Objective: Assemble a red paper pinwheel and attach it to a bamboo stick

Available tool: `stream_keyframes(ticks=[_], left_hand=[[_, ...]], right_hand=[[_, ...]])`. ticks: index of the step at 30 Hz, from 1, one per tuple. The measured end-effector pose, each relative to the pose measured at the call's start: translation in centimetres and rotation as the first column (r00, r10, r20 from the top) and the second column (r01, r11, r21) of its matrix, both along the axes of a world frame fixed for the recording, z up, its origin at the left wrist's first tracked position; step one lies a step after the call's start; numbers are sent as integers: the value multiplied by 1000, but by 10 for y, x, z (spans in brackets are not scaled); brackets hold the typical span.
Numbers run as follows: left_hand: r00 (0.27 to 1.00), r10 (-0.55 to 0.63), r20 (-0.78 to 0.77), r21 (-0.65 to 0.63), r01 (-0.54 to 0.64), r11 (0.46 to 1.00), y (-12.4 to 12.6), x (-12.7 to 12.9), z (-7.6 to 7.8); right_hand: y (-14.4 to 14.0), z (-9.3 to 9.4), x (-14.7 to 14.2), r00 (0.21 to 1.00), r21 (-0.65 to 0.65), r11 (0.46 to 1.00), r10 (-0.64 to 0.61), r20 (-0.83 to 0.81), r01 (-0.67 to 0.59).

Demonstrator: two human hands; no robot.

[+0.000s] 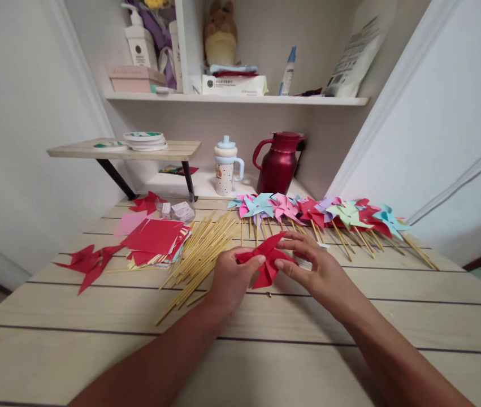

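White walls and 2 cluttered shelves framed the pale wooden table (96, 350) where I sat. Along its far right edge lay a row of finished pinwheels (316, 213) in pink, blue, green and red, their sticks pointing toward me. Left of centre sat a stack of red paper squares (155, 240), with a cut red sheet (90, 263) lying apart nearer the left edge. Between the stack and my hands spread a loose heap of wooden sticks (200, 254). At the back stood a dark red jug (278, 164) and, just beside it, a spotted cup with a blue lid (226, 167). My left hand (229, 280) pinched the left side of a folded red paper pinwheel (268, 260) near the middle of the table, while my right hand (312, 265) gripped its right side, fingers curled over the top blade. Both hands were closed on the paper, holding it just above the tabletop.
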State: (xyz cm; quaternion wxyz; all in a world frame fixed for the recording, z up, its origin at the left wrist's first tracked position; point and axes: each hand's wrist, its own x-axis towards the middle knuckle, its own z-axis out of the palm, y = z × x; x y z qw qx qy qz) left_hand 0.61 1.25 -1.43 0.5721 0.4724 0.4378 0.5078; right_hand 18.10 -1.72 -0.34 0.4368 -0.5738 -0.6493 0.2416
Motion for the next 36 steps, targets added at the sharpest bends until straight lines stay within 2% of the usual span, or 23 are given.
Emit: stream_keyframes(ticks=[8,14,18,21,26,31,36], left_hand=[[999,17,-40,68,-15,998,-2,1,-2],[999,47,-21,19,-46,999,-4,4,1],[998,47,-40,22,-46,999,-4,6,0],[999,47,2,7,-47,999,-4,6,-1],[996,-59,62,-28,61,998,-3,4,-2],[983,-149,102,-29,153,988,0,0,1],[950,-288,123,-33,294,955,0,-1,0]], right_hand=[[-1,5,-7,997,-10,998,68,-41,-68],[-1,4,-10,996,-65,998,6,-86,-11],[-1,4,-14,989,-102,995,2,-148,-17],[-2,5,-17,980,-146,989,-15,-197,-14],[-2,5,-18,962,-177,984,-34,-270,-15],[-2,3,-17,963,-158,987,-48,-264,6],[-2,1,-15,943,-141,990,-44,-329,-3]])
